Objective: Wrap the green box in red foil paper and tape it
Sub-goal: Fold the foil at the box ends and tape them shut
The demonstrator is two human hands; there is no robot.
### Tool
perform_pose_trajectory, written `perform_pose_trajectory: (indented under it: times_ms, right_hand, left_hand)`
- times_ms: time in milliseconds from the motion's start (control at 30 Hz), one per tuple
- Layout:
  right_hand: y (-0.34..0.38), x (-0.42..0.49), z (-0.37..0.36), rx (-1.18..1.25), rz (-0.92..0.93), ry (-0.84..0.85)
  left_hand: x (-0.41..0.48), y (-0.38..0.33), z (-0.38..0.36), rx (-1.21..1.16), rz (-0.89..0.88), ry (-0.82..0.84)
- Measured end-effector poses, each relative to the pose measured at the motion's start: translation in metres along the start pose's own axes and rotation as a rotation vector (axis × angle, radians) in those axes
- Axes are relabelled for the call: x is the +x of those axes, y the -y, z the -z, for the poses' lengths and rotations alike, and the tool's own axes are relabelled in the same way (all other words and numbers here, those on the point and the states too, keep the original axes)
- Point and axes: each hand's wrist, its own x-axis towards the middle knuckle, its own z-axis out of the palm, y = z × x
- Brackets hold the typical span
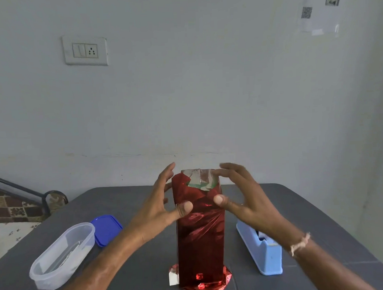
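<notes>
The green box (196, 185) stands on end near the front middle of the grey table (308, 208), sheathed in red foil paper (200, 233) down its whole length. The foil is crumpled out around the foot, and the top end is not yet closed, with silver flaps standing up and a patch of green showing between them. Both hands hover at the upper part of the box with fingers spread wide and gripping nothing. The left hand (158, 207) lies along the left side with its thumb at the front face; the right hand (251, 200) arches over the top right corner, thumb also at the front. Motion blur hides whether the fingers actually touch. The box looks light and stiff, and it is tall on a narrow base, so it should tip easily. The foil is slick, creases sharply and may tear, so the firm side edges below the open flaps look like the best place to steady it. A blue tape dispenser (269, 258) sits just to the right. A clear tub (60, 256) and its blue lid (107, 228) lie to the left.
</notes>
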Motion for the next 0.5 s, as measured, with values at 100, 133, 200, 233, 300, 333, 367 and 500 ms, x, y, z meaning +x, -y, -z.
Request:
perform_pose_trajectory:
  times_ms: [100,133,200,233,300,333,367,500]
  right_hand:
    - [0.018,0.029,0.008,-0.2,0.023,0.111]
    - [0.026,0.039,0.007,-0.269,0.007,0.168]
    - [0.044,0.059,0.001,-0.369,-0.098,0.312]
    - [0.05,0.069,-0.003,-0.383,-0.167,0.365]
    - [0.059,0.087,-0.013,-0.365,-0.29,0.43]
    - [0.063,0.094,-0.018,-0.332,-0.349,0.458]
    - [0.064,0.1,-0.025,-0.296,-0.391,0.48]
    - [0.069,0.115,-0.048,-0.316,-0.416,0.515]
  left_hand:
    - [-0.001,0.006,-0.005,0.028,0.064,0.114]
    - [-0.003,0.012,-0.012,0.001,0.077,0.126]
    - [-0.006,0.024,-0.026,-0.068,0.1,0.09]
    - [-0.006,0.029,-0.032,-0.104,0.102,0.055]
    - [-0.004,0.032,-0.043,-0.15,0.071,-0.02]
    - [-0.003,0.033,-0.047,-0.146,0.054,-0.052]
    - [-0.002,0.033,-0.05,-0.135,0.042,-0.077]
    - [-0.002,0.036,-0.055,-0.118,0.011,-0.109]
